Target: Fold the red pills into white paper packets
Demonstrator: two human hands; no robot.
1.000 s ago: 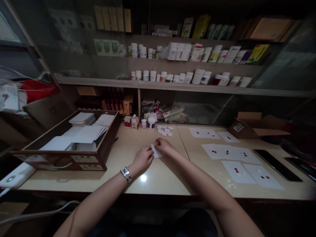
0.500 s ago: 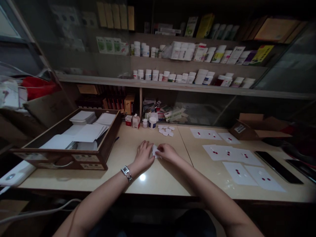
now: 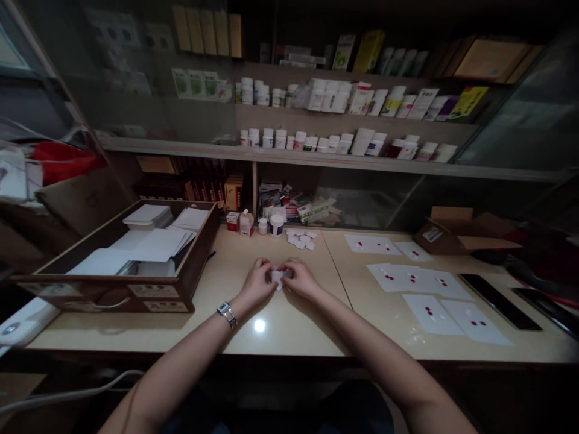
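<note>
Both hands meet over the pale desktop, pinching a small piece of folded white paper [image 3: 277, 278] between them. My left hand [image 3: 259, 281] grips its left edge and wears a watch at the wrist; my right hand [image 3: 298, 278] has thumb and fingers closed on its right edge. Just beyond lies a cluster of small folded white paper packets [image 3: 301, 239]. To the right, several white paper sheets [image 3: 418, 281] are laid out, with red and white pills on them. A white bottle with a blue label [image 3: 276, 225] stands behind the hands.
A wooden drawer [image 3: 185, 283] holding stacks of white paper sits at left. Small medicine boxes [image 3: 246, 223] and a little white bottle [image 3: 263, 226] line the back. An opened carton [image 3: 446, 232] and a dark phone [image 3: 500, 301] are at right. Shelves of bottles rise behind.
My left hand has gone from lying flat beside the paper to pinching its left side. The paper now looks narrower and raised between both hands. The view has shifted slightly.
</note>
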